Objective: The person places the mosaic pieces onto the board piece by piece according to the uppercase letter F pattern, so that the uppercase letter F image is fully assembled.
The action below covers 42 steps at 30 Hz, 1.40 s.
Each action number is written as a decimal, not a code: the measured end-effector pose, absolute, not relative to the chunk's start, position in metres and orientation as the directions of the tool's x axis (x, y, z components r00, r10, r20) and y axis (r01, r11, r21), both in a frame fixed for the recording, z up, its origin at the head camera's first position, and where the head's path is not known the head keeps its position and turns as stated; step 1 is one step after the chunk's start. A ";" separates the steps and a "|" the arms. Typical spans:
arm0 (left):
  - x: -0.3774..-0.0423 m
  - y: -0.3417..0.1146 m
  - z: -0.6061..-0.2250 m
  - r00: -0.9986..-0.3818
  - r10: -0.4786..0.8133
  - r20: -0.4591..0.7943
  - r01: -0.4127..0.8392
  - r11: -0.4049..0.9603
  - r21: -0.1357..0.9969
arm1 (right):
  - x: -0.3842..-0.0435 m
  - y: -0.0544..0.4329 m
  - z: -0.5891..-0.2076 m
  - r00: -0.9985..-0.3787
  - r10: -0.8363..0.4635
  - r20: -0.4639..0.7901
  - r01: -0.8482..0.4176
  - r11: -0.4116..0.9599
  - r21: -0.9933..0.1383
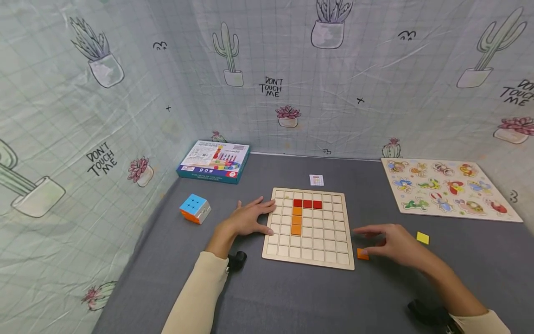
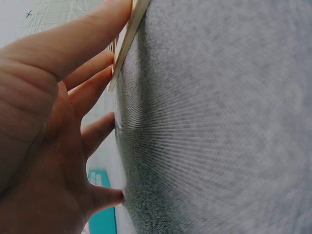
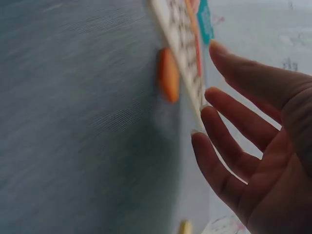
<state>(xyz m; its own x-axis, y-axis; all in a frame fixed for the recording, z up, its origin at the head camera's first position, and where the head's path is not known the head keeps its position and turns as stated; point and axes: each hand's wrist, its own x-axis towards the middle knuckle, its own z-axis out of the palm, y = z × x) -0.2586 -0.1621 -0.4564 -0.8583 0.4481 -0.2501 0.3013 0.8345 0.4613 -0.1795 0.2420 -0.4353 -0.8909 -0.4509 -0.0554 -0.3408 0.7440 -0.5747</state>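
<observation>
Pale wooden grid board [image 1: 319,243] lies flat on the grey cloth [image 1: 267,297] before me; clock directions are taken from its centre. Three red tiles [image 1: 307,204] form a row toward 12; three orange tiles [image 1: 296,220] run in a column below the leftmost red.

My left hand [image 1: 249,219] is at the 9 o'clock edge, fingers spread wide, thumb touching the board's side, grasping nothing. My right hand [image 1: 394,242] hovers toward 3 to 4 o'clock, half open with fingers slightly bent, holding nothing. A loose orange tile [image 1: 361,254] lies just off the board at 4, near my right thumb.

Noted further: yellow tile [image 1: 422,238] just past 3; insect puzzle board [image 1: 450,187] between 2 and 3; printed card [image 1: 316,180] at 12; boxed set [image 1: 214,160] at 10; puzzle cube [image 1: 195,208] between 9 and 10.
</observation>
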 end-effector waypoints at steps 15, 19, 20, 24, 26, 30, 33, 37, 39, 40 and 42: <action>-0.259 -0.162 -0.456 -0.852 0.460 -0.250 0.318 0.834 0.452 | -0.163 0.261 -0.461 -0.900 -0.429 -0.080 -0.290 0.724 -0.626; -0.259 -0.162 -0.455 -0.851 0.462 -0.252 0.316 0.831 0.457 | -0.159 0.259 -0.463 -0.913 -0.405 -0.056 -0.284 0.726 -0.626; -0.259 -0.162 -0.455 -0.851 0.461 -0.253 0.315 0.831 0.458 | -0.159 0.259 -0.463 -0.915 -0.401 -0.050 -0.285 0.728 -0.624; -0.258 -0.163 -0.456 -0.852 0.458 -0.253 0.311 0.832 0.460 | -0.157 0.255 -0.463 -0.927 -0.373 -0.038 -0.275 0.746 -0.606; -0.258 -0.163 -0.455 -0.852 0.457 -0.254 0.309 0.832 0.461 | -0.157 0.254 -0.463 -0.931 -0.363 -0.040 -0.269 0.756 -0.597; -0.258 -0.163 -0.455 -0.852 0.458 -0.254 0.308 0.830 0.465 | -0.157 0.252 -0.463 -0.937 -0.347 -0.036 -0.262 0.769 -0.583; -0.258 -0.163 -0.456 -0.851 0.460 -0.254 0.309 0.829 0.466 | -0.157 0.252 -0.464 -0.940 -0.342 -0.018 -0.269 0.771 -0.578; -0.258 -0.164 -0.456 -0.850 0.462 -0.253 0.312 0.829 0.464 | -0.159 0.251 -0.465 -0.940 -0.340 -0.005 -0.277 0.776 -0.567; -0.258 -0.164 -0.457 -0.850 0.463 -0.252 0.314 0.829 0.463 | -0.160 0.250 -0.466 -0.942 -0.337 -0.012 -0.272 0.780 -0.563; -0.258 -0.164 -0.457 -0.850 0.462 -0.252 0.314 0.830 0.462 | -0.160 0.250 -0.466 -0.943 -0.333 -0.023 -0.263 0.782 -0.565; -0.257 -0.164 -0.458 -0.851 0.460 -0.251 0.312 0.830 0.463 | -0.161 0.249 -0.465 -0.945 -0.324 -0.045 -0.241 0.785 -0.571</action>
<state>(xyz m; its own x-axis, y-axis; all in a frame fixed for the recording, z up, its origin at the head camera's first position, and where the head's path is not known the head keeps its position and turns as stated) -0.2569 -0.1638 -0.4582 -0.8515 0.4604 -0.2510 0.3121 0.8296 0.4629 -0.1605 0.2489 -0.4651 -0.9450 -0.3239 -0.0454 -0.2415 0.7846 -0.5710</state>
